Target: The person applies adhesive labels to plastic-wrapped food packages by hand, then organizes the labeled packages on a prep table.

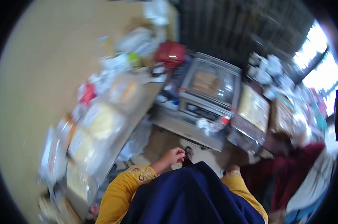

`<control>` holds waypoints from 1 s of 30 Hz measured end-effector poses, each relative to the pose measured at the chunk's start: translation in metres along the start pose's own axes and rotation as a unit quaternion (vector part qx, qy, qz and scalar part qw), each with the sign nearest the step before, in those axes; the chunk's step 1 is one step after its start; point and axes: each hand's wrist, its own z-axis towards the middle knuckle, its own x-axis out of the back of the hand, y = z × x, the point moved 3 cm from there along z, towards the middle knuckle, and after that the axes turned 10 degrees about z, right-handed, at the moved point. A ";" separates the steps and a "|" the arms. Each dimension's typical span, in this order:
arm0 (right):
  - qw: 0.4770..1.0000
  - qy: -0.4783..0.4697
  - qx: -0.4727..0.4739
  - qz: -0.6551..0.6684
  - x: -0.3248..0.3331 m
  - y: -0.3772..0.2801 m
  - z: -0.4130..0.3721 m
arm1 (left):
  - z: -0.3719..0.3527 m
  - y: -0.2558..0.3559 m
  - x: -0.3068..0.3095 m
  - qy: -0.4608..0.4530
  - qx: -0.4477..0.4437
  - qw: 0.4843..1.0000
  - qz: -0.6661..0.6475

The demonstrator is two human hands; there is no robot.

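Note:
My left hand [173, 156] is in front of my body, with its fingers curled in toward the thumb. Nothing shows between them. My right hand [233, 170] hangs low at my right side, its fingers hidden or blurred. Ahead of both hands, and touched by neither, a metal machine with a clear lid [210, 84], like a chamber vacuum sealer, stands on a metal table [165, 120]. A brown piece [205, 82] shows under the lid. The red button [224, 121] is at its front right corner.
Along the wall at left, a table holds clear bags of pale contents [103, 121]. A red container [170, 55] stands behind the machine's left side. Right of it are a wrapped pale pack [253, 107] and more plastic bags. Maroon cloth [301, 170] lies at lower right.

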 end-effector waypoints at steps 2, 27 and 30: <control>0.991 0.027 0.128 -0.040 0.009 -0.076 -0.012 | -0.064 -0.063 0.047 0.127 0.004 0.991 -0.041; 0.700 -0.322 0.636 0.044 0.151 -0.599 -0.473 | -0.330 -0.365 0.086 0.458 0.219 0.851 -0.135; 0.673 -0.227 0.688 0.148 0.260 -0.597 -0.461 | -0.294 -0.321 0.136 0.451 0.185 0.866 -0.112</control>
